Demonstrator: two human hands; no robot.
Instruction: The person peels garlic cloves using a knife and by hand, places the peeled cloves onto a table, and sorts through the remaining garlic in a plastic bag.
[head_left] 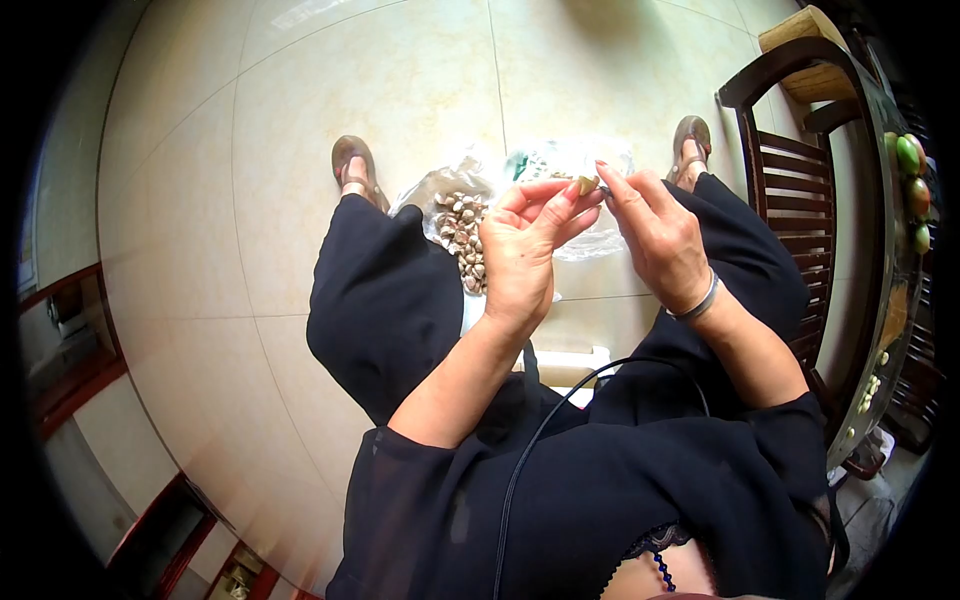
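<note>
My left hand [525, 240] pinches a small yellowish-brown piece [588, 185] between thumb and fingers. My right hand [660, 235] is closed beside it, its fingertips meeting the piece; a small dark thing shows between them, too small to make out. Below and left of the hands, a clear plastic bag [425, 190] holds a pile of brownish-grey shells or nuts [460, 235]. Behind the hands lies a second clear plastic bag [610, 155] with green print, partly hidden by them.
Pale floor tiles [370, 80] lie under the bags. On the right stand a dark slatted wooden chair [795, 190] and a table edge with green and red fruits [912, 155]. A black cord [525, 455] crosses my lap.
</note>
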